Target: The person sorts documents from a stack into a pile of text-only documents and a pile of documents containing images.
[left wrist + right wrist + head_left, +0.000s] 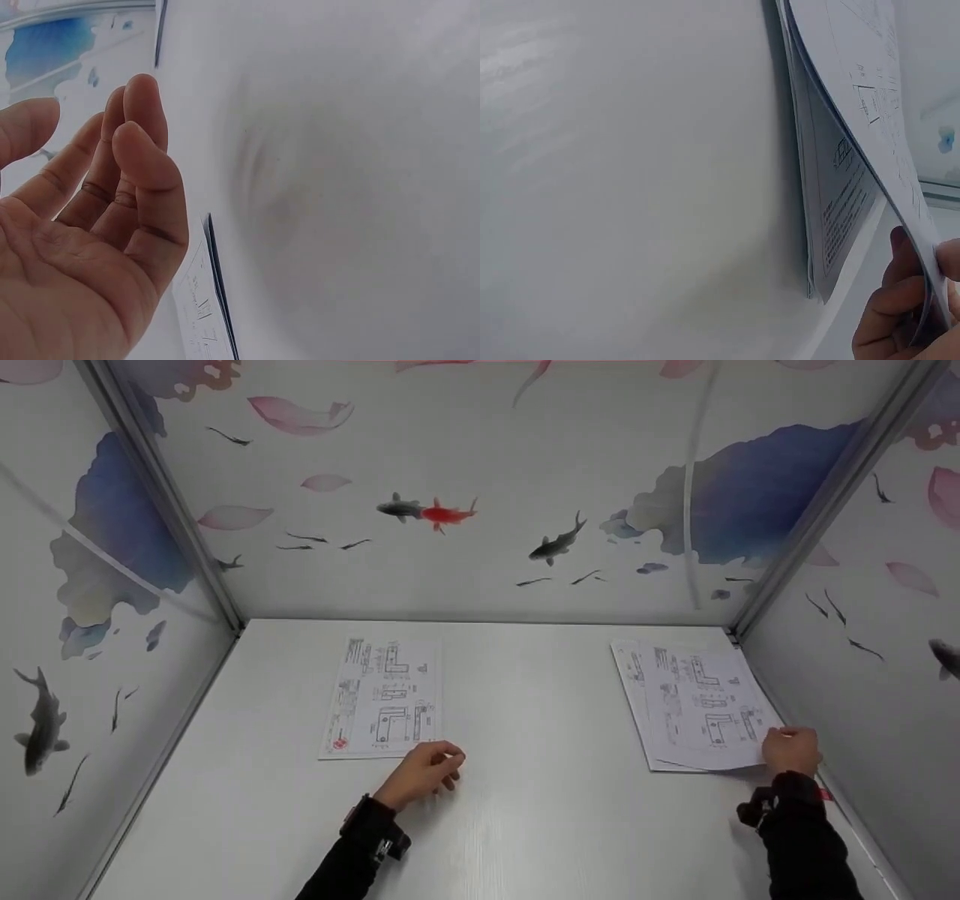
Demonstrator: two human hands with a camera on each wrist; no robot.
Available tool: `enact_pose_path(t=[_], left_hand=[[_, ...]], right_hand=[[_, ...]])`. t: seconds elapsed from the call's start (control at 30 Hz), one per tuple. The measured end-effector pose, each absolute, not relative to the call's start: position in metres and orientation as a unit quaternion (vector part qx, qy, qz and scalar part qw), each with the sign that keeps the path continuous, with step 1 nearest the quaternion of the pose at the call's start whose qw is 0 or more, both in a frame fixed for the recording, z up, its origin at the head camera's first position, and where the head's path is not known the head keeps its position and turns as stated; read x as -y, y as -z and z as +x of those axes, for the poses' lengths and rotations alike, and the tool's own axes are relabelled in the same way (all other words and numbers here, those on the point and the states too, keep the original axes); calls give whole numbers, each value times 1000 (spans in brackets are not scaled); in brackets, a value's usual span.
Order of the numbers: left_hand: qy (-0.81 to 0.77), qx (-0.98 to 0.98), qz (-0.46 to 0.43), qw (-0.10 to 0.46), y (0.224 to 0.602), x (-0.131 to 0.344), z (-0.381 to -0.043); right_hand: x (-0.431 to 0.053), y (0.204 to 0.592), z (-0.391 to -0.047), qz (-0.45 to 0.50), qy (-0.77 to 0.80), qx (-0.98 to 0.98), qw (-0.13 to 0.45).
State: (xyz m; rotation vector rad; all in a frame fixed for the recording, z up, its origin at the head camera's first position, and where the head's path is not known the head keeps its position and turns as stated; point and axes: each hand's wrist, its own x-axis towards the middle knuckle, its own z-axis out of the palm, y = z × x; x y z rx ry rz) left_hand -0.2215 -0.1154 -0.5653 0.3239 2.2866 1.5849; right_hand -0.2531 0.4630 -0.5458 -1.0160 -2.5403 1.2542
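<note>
My right hand [793,750] pinches the near right corner of a printed drawing sheet [709,705] between thumb and fingers. In the right wrist view that sheet [870,112] bends upward, lifted off the printed pages [832,202] beneath it. The stack of pages [636,697] lies at the table's right side, its left edge showing. My left hand [426,771] hovers by the near edge of another drawing stack [382,697] on the left. Its fingers [150,165] are loosely bent, with nothing between them and the thumb.
The white table [525,810] is enclosed by a back wall [480,570] and side walls printed with fish and petals. Metal posts [840,502] stand at the rear corners. My right wrist is close to the table's right edge.
</note>
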Motion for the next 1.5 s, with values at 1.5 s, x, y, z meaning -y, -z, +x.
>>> enact_pose_path(t=[1.5], left_hand=[[-581,-788,127,156,550,69,-242]], right_hand=[[-396,559,-274,-181,-572,800,-20]])
